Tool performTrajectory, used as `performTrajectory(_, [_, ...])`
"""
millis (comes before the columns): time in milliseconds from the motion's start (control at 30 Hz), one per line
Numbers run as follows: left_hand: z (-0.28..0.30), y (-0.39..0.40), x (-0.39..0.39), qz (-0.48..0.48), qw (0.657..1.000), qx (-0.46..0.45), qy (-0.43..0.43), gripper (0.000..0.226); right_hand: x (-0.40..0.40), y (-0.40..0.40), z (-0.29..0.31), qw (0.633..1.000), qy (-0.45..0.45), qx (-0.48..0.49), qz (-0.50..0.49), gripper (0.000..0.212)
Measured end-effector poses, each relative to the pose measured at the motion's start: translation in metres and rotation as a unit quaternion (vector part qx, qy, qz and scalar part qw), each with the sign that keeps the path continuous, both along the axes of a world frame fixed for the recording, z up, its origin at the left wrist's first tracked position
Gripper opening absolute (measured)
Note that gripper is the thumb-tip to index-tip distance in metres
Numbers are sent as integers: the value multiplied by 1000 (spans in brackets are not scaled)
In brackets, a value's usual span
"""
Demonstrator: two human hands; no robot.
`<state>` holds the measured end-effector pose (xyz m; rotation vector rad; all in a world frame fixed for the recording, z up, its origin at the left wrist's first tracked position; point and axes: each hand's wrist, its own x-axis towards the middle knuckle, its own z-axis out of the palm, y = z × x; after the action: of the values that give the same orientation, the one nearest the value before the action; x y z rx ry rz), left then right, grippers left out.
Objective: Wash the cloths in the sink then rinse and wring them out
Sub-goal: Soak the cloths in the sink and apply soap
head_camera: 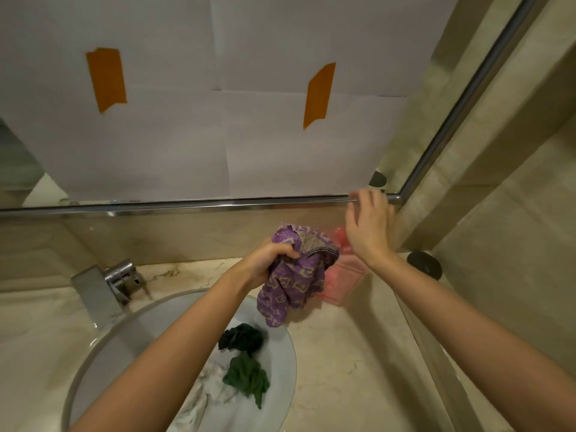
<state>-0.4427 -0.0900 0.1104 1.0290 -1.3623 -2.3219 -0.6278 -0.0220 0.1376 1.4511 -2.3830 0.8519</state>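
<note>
Head view looks down over a round white sink (93, 353) set in a marble counter (343, 353), with a square chrome tap (103, 291) at its far left edge. The left hand (268, 260) is raised over the far right rim of the basin, its fingers curled tight around a bunched purple cloth (293, 282) with a pale yellow pattern; the cloth hangs down from the fist, its lower end just above the sink's rim. The right hand (367, 226) is lifted higher and further right, fingers loosely spread and holding nothing, close to the chrome frame (218, 204) along the bottom of the mirror. The two hands are apart, the right one just beside the top of the purple cloth but not touching it. Behind the cloth and below the right hand sits something pink (343, 275) on the counter against the wall, perhaps a folded cloth or a bag, though the blur makes it hard to tell. In the basin lie two crumpled dark green cloths (246, 375), one near and one slightly further, and a white cloth (199, 397) beside them on the near side, partly hidden by the left forearm. The mirror is covered with white paper sheets (187, 135) fixed by two strips of orange tape (106, 79). A dark round object (424, 265) rests on the counter in the far right corner.
</note>
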Motion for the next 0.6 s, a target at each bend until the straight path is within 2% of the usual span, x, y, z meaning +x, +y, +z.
performTrajectory(33, [-1,2,9,9,1000,7,1,23,6,4,1,998,34,-39,35,20])
performTrajectory(100, [-5,6,27,34,999,20,3,23,22,9,2,990,44,-89,101,22])
performTrajectory(233, [-18,18,66,113,993,35,2,26,66,8,-8,974,-54,-68,209,21])
performTrajectory(300, [-25,23,89,157,986,51,-10,36,93,4,-17,965,-106,-61,232,21])
performTrajectory(367, [-31,27,114,198,977,79,-22,42,117,-2,-26,958,-167,-27,233,23])
performTrajectory(433, [-36,29,140,233,966,104,-30,21,141,-12,-34,947,-213,38,236,24])
performTrajectory(600, [-51,36,199,330,932,148,-24,26,195,-45,-67,921,-216,182,268,24])
